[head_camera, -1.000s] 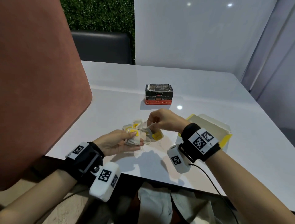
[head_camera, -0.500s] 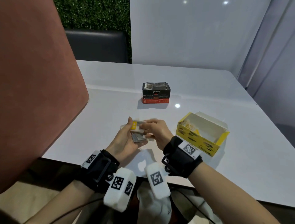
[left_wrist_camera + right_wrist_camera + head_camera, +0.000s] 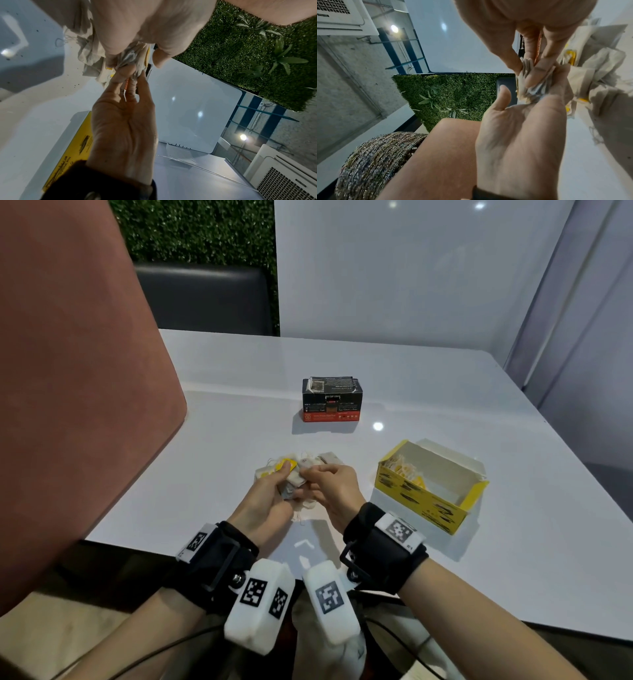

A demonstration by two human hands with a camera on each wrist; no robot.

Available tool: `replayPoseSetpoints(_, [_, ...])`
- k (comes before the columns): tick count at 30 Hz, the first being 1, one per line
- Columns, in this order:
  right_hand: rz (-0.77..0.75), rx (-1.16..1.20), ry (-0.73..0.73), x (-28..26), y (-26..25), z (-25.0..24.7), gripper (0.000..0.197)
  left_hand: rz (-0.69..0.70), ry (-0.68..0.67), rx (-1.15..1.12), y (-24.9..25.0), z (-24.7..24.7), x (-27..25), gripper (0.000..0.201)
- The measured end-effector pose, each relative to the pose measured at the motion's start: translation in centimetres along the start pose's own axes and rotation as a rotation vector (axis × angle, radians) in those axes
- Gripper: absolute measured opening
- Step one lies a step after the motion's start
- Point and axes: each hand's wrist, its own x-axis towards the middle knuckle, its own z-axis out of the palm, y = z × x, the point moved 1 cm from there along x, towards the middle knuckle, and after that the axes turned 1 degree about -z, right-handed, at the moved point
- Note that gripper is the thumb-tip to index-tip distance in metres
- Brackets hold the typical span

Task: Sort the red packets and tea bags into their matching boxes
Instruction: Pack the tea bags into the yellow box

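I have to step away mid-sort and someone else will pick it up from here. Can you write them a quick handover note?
Left hand grips a stack of tea bags; right hand pinches the same stack, both above the table near its front edge.
More loose tea bags lie on the table just beyond the hands.
Yellow box stands open to the right and already holds some tea bags.
Black and red box stands further back, centre, with packets showing at its top.
No loose red packets are visible.
Left: put the held stack and the loose bags into the yellow box.
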Motion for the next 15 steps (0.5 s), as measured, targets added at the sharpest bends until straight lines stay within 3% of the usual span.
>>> replayPoseSetpoints(5, [-0.046,-0.091,-0.004,0.1,0.7,-0.1,0.007,0.027,0.015,0.011,-0.3,0.0,0.2,0.025])
replayPoseSetpoints(11, [-0.092,-0.321,-0.021,0.0,0.3,-0.5,0.020,0.028,0.005,0.275,-0.1,-0.4,0.4,0.020])
replayPoseSetpoints(14, [-0.147,-0.610,-0.129,-0.5,-2.4,-1.6,0.017,0.026,-0.037,0.462,1.0,-0.5,0.3,0.022])
replayPoseSetpoints(15, [-0.186,-0.761,-0.153,-0.6,-3.5,-2.3,0.026,0.042,-0.061,0.517,1.3,-0.4,0.3,0.027])
